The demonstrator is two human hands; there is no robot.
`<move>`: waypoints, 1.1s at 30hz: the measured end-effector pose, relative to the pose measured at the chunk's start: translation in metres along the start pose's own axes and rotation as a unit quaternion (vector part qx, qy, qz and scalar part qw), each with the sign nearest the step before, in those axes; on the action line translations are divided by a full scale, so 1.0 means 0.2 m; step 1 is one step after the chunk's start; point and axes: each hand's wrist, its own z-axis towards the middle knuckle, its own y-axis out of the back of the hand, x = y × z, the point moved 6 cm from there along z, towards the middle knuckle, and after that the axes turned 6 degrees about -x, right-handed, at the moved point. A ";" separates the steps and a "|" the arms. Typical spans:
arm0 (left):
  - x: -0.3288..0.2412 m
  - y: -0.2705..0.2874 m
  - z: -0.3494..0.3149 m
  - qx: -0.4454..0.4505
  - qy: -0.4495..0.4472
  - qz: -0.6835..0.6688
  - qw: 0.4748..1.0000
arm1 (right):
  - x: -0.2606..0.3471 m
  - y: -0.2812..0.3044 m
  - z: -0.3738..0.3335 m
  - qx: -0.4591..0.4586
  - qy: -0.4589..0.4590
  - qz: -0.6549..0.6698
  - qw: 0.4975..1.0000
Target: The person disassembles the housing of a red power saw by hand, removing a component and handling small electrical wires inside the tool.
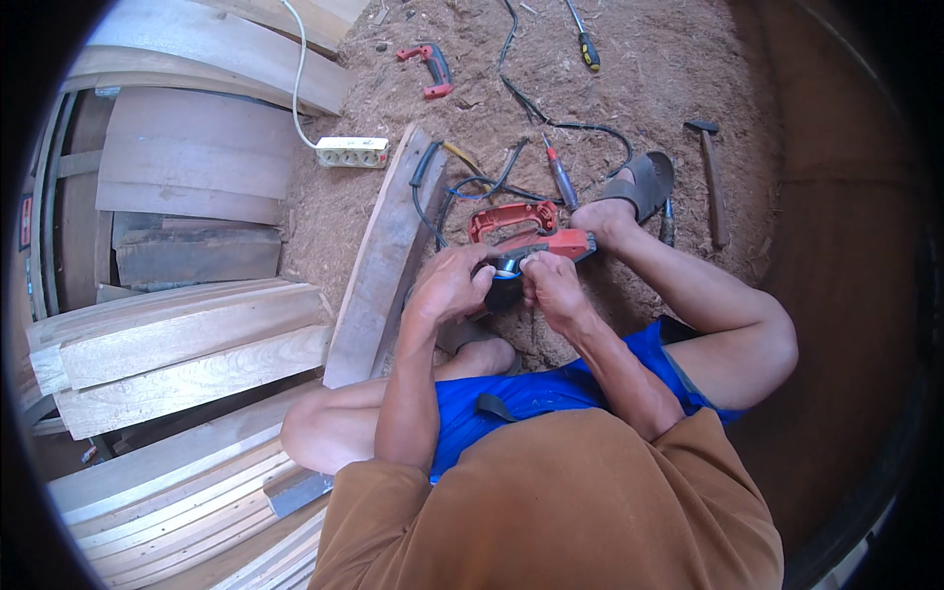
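In front of my lap, my left hand (pixel 454 282) is closed on a small dark round piece with a shiny band and a blue edge (pixel 506 266). Close beside it, my right hand (pixel 555 285) has its fingers pinched together; what they hold is too small to make out. Just beyond both hands lies the red and dark grey body of a power tool (pixel 564 243), partly covered by my fingers. A red handle shell (pixel 511 218) with an open loop rests behind it. Dark cables (pixel 497 184) run from this spot across the ground.
A wooden beam (pixel 379 265) lies left of my hands. A screwdriver (pixel 560 179) and my sandalled foot (pixel 644 189) are ahead, with a hammer (pixel 715 187) to the right. Farther off are a red-grey tool part (pixel 433 71), another screwdriver (pixel 588 51) and a power strip (pixel 352 151). Planks (pixel 197 334) fill the left.
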 end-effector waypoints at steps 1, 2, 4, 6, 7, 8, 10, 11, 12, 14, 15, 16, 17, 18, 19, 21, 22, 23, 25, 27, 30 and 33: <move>0.02 0.00 -0.01 0.000 0.044 0.030 0.999 | -0.01 0.01 0.00 -0.008 0.012 0.001 1.000; 0.04 0.01 -0.02 0.000 0.087 0.060 0.994 | -0.01 0.01 0.01 -0.016 0.024 0.002 1.000; 0.03 0.02 -0.01 -0.004 0.109 0.056 0.992 | -0.01 0.01 0.01 -0.033 0.018 0.022 0.999; 0.03 0.02 0.00 -0.008 0.131 0.051 0.990 | -0.02 0.02 0.00 -0.050 0.012 0.042 0.998; 0.04 0.01 0.01 0.006 0.147 0.039 0.988 | -0.01 0.02 0.00 -0.035 0.011 0.060 0.998; 0.05 -0.01 0.02 0.020 0.162 0.027 0.986 | -0.01 0.01 -0.01 -0.020 0.010 0.079 0.997; 0.04 -0.03 0.04 -0.014 0.113 0.016 0.993 | 0.01 -0.01 -0.01 -0.013 0.001 0.081 0.997; 0.02 -0.02 0.05 -0.047 0.064 0.006 0.997 | 0.01 -0.02 -0.01 -0.007 -0.009 0.083 0.996; 0.03 -0.03 0.04 -0.047 0.064 0.007 0.997 | 0.01 -0.03 -0.01 -0.006 -0.008 0.084 0.996; 0.02 -0.02 0.03 -0.058 0.075 -0.012 0.995 | 0.00 -0.02 -0.01 -0.004 0.000 0.048 0.999; 0.02 -0.02 0.03 -0.057 0.074 -0.012 0.996 | -0.01 -0.02 0.00 -0.005 0.000 0.049 0.999; -0.01 0.00 0.02 -0.070 0.033 -0.012 0.997 | -0.01 -0.02 0.01 -0.013 0.002 0.044 0.999; -0.04 0.02 0.01 -0.084 -0.007 -0.012 0.996 | -0.02 -0.01 0.01 -0.021 0.003 0.038 0.999; -0.05 0.02 -0.01 -0.084 -0.007 -0.012 0.996 | -0.02 -0.01 0.02 -0.021 0.003 0.038 0.999; -0.08 0.03 -0.03 -0.069 0.010 -0.056 0.996 | -0.02 -0.02 0.03 -0.017 0.008 0.027 0.999; -0.08 0.02 -0.07 -0.054 0.028 -0.100 0.993 | -0.02 -0.03 0.03 -0.013 0.014 0.016 1.000; -0.08 0.02 -0.10 -0.057 0.005 -0.069 0.996 | -0.02 -0.05 0.02 -0.017 -0.012 0.004 1.000; -0.09 0.03 -0.11 -0.059 -0.018 -0.038 0.997 | -0.03 -0.05 0.01 -0.022 -0.037 -0.008 0.999; -0.13 0.05 -0.15 -0.057 -0.059 -0.016 0.996 | -0.02 -0.06 0.00 -0.029 -0.029 -0.015 0.999; -0.19 0.06 -0.17 -0.053 -0.101 0.005 0.993 | 0.01 -0.04 -0.02 -0.037 -0.021 -0.022 0.999; -0.26 0.09 -0.19 -0.080 -0.186 0.024 0.979 | 0.07 -0.03 -0.05 0.007 -0.021 -0.012 1.000; -0.14 0.02 -0.15 -0.004 -0.022 -0.078 0.997 | 0.14 -0.03 -0.09 0.053 0.003 -0.060 0.997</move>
